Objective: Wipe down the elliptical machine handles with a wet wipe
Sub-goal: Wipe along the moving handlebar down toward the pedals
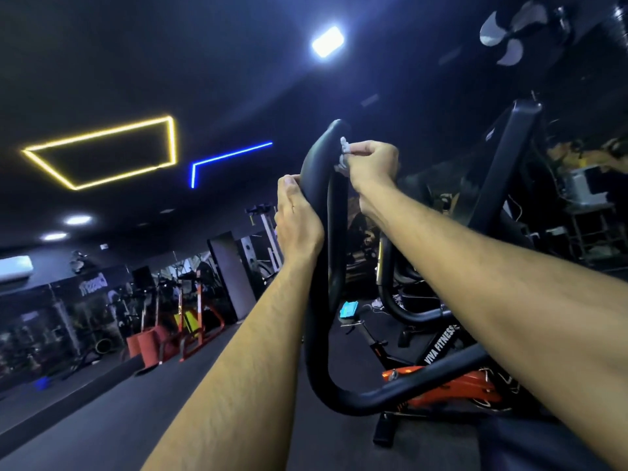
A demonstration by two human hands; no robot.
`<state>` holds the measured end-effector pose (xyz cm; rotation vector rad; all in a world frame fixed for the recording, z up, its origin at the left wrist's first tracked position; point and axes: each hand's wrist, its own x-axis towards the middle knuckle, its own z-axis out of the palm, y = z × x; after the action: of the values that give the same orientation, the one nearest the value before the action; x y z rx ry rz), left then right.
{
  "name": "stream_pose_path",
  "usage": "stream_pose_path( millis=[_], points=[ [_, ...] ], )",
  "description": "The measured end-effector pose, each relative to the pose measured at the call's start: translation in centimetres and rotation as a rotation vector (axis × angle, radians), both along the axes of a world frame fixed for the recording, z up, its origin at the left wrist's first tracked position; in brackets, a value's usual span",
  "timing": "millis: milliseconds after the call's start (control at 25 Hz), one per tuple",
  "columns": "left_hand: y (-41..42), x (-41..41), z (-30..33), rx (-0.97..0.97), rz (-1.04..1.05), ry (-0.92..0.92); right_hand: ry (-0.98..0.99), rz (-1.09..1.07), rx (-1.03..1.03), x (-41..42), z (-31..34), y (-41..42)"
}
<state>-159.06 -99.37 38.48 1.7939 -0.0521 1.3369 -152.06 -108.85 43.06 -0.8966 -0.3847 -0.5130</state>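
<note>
Head view: bike frame (441, 345) reads "VIVA FITNESS".

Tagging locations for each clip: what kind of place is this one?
Most likely a gym: a black elliptical handle up close, an orange exercise bike marked "VIVA FITNESS", and orange machines lining the far floor.

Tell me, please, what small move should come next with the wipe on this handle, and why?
Probably slide the right hand down the handle, keeping the wet wipe pressed against it. The wipe sits near the handle's top, the long black stretch below looks unwiped, and the left hand steadies it.
</note>
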Motion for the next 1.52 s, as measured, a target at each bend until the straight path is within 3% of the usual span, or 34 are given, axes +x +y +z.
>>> stream_pose_path(
  millis=[160,400,600,1200,1360,1520],
  points=[
    [0.3,0.3,0.0,0.011,-0.046,0.009,-0.145,0.065,-0.107,-1.8,-1.7,-1.2],
    [1.5,0.4,0.1,-0.017,-0.353,0.015,-0.424,-0.406,-0.401,-4.4,-8.4,0.6],
    [1.8,0.8,0.4,-0.19,-0.654,0.133,-0.443,-0.483,-0.377,-4.4,-13.0,2.5],
    [2.0,1.3,0.0,-0.119,-0.553,0.163,-0.325,-0.341,-0.624,-5.8,-23.8,4.7],
    [1.7,1.2,-0.1,-0.122,-0.522,0.159,-0.295,-0.285,-0.706,-6.3,-20.8,2.9],
    [2.0,1.5,-0.4,-0.094,-0.493,0.153,-0.298,-0.422,-0.318,-5.0,-9.0,-0.8]
  ],
)
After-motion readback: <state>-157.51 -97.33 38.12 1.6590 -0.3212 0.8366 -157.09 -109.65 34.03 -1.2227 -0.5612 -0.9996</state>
